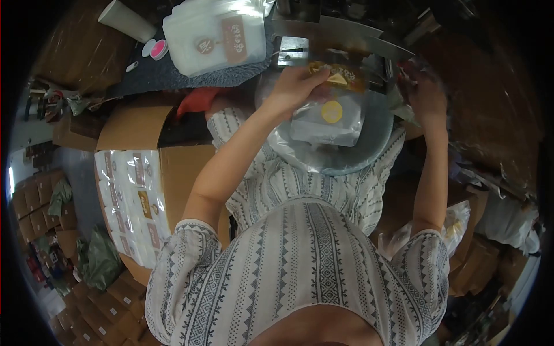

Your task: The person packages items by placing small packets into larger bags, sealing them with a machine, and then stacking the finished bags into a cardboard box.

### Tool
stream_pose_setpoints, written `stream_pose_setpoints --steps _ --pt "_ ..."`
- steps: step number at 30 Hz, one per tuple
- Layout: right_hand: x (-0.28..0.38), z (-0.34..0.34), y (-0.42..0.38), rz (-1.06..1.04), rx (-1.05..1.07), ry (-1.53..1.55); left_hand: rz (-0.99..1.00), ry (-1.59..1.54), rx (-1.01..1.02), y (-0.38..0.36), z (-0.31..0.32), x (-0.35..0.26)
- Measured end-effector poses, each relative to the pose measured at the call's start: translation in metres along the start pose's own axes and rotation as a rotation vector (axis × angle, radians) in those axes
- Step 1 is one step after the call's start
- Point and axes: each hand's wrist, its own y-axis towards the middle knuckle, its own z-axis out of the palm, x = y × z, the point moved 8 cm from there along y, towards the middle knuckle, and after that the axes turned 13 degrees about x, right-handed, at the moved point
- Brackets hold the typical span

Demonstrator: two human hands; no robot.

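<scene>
My left hand (299,87) holds the upper left part of a clear plastic package (326,124) with a yellow round label and a gold-brown band. The package lies over a round, plastic-covered surface (378,141) above my lap, just below a metal machine edge (352,32). My left thumb presses on the band. Off to the right, my right hand (426,98) is raised beside the machine, apart from the package. Its fingers are blurred and dark, close to something red, and I cannot make out whether they grip it.
A white pack (216,40) with brown labels rests on a grey cloth (231,81) at upper left, near a white cup (127,22) and a pink round container (158,49). An open carton (133,124) holding several white packs stands at left. Stacked boxes (109,305) fill the lower left.
</scene>
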Motion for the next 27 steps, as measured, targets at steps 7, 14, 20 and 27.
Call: stream_pose_setpoints --steps 7,14,20,27 --pt "-0.012 0.009 0.014 -0.154 0.003 -0.064 0.485 1.848 -0.901 -0.052 -0.080 -0.040" --pt "0.044 -0.027 -0.022 -0.007 0.149 0.367 0.400 1.305 -0.670 -0.104 -0.087 -0.040" --pt "0.146 -0.021 -0.038 -0.657 0.032 0.449 0.490 1.260 -0.538 -0.115 -0.029 -0.070" --pt "0.130 0.005 -0.023 -0.582 0.246 0.604 0.390 0.826 -0.031 -0.069 0.002 -0.027"
